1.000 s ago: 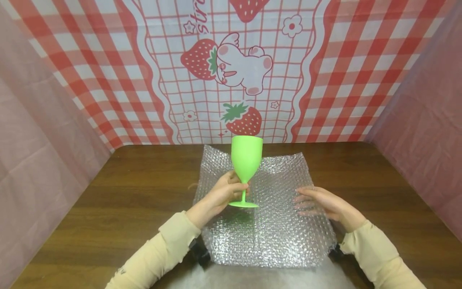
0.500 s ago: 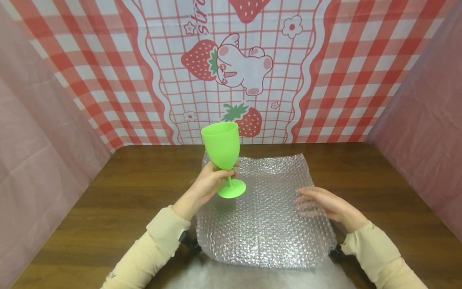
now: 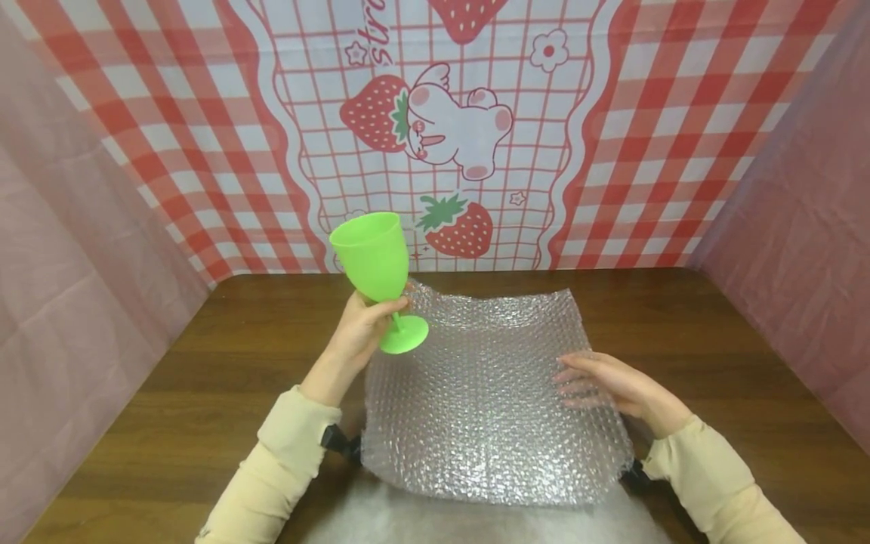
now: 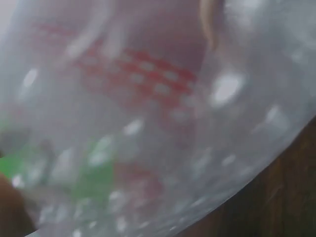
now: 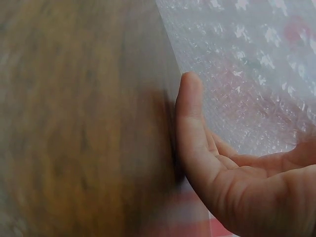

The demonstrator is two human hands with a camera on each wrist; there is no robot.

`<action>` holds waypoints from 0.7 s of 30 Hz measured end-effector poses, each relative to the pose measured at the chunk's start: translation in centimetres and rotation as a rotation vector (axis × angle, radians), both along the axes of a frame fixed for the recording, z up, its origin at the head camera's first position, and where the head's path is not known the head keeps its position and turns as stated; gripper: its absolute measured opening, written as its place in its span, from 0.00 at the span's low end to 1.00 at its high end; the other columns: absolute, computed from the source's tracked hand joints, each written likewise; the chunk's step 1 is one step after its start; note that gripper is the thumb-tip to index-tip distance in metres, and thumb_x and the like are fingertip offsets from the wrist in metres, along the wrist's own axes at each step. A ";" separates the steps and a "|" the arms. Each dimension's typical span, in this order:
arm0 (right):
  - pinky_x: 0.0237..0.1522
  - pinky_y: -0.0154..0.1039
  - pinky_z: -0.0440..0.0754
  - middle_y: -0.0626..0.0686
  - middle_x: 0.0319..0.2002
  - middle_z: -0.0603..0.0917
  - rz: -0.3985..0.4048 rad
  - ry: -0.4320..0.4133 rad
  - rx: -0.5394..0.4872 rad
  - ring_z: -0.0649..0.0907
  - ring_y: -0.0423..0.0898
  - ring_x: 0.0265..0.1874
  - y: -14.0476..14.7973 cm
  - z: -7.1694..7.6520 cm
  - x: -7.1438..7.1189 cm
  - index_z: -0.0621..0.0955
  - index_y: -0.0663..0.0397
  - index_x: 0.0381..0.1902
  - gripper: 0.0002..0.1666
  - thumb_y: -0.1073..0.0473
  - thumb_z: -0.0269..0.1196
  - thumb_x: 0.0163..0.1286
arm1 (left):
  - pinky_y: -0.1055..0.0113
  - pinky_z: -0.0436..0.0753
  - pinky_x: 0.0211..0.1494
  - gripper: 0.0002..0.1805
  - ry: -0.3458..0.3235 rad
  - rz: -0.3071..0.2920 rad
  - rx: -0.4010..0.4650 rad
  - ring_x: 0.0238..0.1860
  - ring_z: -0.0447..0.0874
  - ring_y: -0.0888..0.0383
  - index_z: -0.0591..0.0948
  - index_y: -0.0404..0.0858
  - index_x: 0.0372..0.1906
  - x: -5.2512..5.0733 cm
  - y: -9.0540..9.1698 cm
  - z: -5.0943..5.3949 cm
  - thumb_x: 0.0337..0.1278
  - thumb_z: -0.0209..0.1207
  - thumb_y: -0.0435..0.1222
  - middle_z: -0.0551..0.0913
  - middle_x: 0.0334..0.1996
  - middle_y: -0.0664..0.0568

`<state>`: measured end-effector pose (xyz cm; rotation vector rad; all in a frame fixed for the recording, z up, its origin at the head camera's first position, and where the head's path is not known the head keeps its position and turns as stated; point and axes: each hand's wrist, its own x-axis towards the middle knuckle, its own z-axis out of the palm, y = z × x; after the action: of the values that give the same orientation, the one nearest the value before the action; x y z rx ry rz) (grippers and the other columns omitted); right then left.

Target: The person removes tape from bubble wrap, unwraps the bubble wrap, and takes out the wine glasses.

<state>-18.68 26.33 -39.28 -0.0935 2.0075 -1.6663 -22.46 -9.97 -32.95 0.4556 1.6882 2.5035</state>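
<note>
A bright green plastic goblet (image 3: 372,261), its bowl tilted to the left, is held up by my left hand (image 3: 355,331), with fingers and thumb round the stem just under the bowl. Below and to the right lies a sheet of clear bubble wrap (image 3: 489,415). My right hand (image 3: 628,387) is at the wrap's right edge, its fingers partly seen through the plastic. In the right wrist view, the thumb (image 5: 190,106) stands straight beside the wrap's edge. Bubble wrap (image 4: 163,123) covers most of the left wrist view, with blurred green showing through it.
A dark brown wooden table (image 3: 224,393) carries everything. Near the front edge lies a pale, greyish sheet (image 3: 489,523) under the wrap. A red-and-white strawberry cloth (image 3: 605,189) hangs at the back, with pink curtains (image 3: 802,249) at the sides.
My left hand has carried the goblet left and upward, tipping it from upright to a leftward tilt. The wrap's left side has shifted slightly left. My right hand stays in place.
</note>
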 end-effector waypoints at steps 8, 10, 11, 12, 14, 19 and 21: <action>0.48 0.47 0.80 0.53 0.44 0.79 -0.008 -0.004 -0.002 0.80 0.45 0.42 -0.1 0.1 0.1 0.53 0.74 0.63 0.37 0.49 0.46 0.71 | 0.69 0.71 0.48 0.22 0.020 0.112 0.138 0.37 0.74 0.62 0.73 0.45 0.43 -0.9 -1.8 0.2 0.49 0.47 0.17 0.78 0.35 0.56; 0.48 0.47 0.80 0.53 0.43 0.79 -0.014 -0.006 -0.002 0.81 0.45 0.42 -0.1 0.1 0.1 0.52 0.74 0.63 0.37 0.49 0.46 0.71 | 0.69 0.72 0.45 0.22 0.020 0.146 0.160 0.36 0.75 0.62 0.74 0.44 0.41 -1.1 -2.1 0.2 0.49 0.47 0.16 0.80 0.33 0.56; 0.48 0.47 0.80 0.53 0.43 0.79 -0.016 -0.005 -0.001 0.81 0.45 0.41 -0.1 0.1 0.1 0.52 0.74 0.63 0.37 0.49 0.46 0.71 | 0.69 0.72 0.45 0.22 0.022 0.161 0.168 0.35 0.75 0.62 0.74 0.44 0.41 -1.2 -2.3 0.2 0.49 0.48 0.16 0.80 0.32 0.56; 0.47 0.47 0.80 0.53 0.43 0.79 -0.020 -0.005 0.000 0.81 0.45 0.41 -0.1 0.1 0.1 0.52 0.74 0.63 0.37 0.49 0.46 0.71 | 0.69 0.72 0.43 0.21 0.024 0.176 0.173 0.35 0.75 0.62 0.75 0.44 0.40 -1.3 -2.5 0.1 0.49 0.48 0.16 0.80 0.32 0.56; 0.47 0.46 0.80 0.53 0.43 0.79 -0.025 -0.005 0.002 0.81 0.45 0.41 -0.1 0.2 0.1 0.52 0.74 0.63 0.36 0.49 0.46 0.71 | 0.69 0.72 0.41 0.21 0.030 0.204 0.185 0.34 0.74 0.62 0.75 0.43 0.39 -1.5 -2.9 0.0 0.48 0.48 0.15 0.80 0.31 0.56; 0.47 0.46 0.80 0.53 0.43 0.79 -0.026 -0.007 -0.002 0.80 0.45 0.41 -0.2 0.2 0.2 0.52 0.73 0.63 0.36 0.49 0.46 0.71 | 0.72 0.73 0.39 0.23 0.033 0.283 0.224 0.36 0.75 0.61 0.75 0.44 0.40 -2.0 -4.1 -0.6 0.48 0.47 0.14 0.80 0.31 0.56; 0.48 0.46 0.80 0.53 0.43 0.79 -0.023 -0.009 -0.007 0.80 0.45 0.41 -0.1 0.2 0.2 0.52 0.73 0.63 0.36 0.49 0.46 0.71 | 0.72 0.73 0.39 0.23 0.030 0.313 0.238 0.36 0.75 0.61 0.75 0.44 0.40 -2.2 -4.5 -0.8 0.48 0.47 0.14 0.80 0.31 0.56</action>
<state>-18.52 26.20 -39.05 -0.0655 2.0040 -1.6852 -24.66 -14.49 -33.78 0.2631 1.5850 2.9534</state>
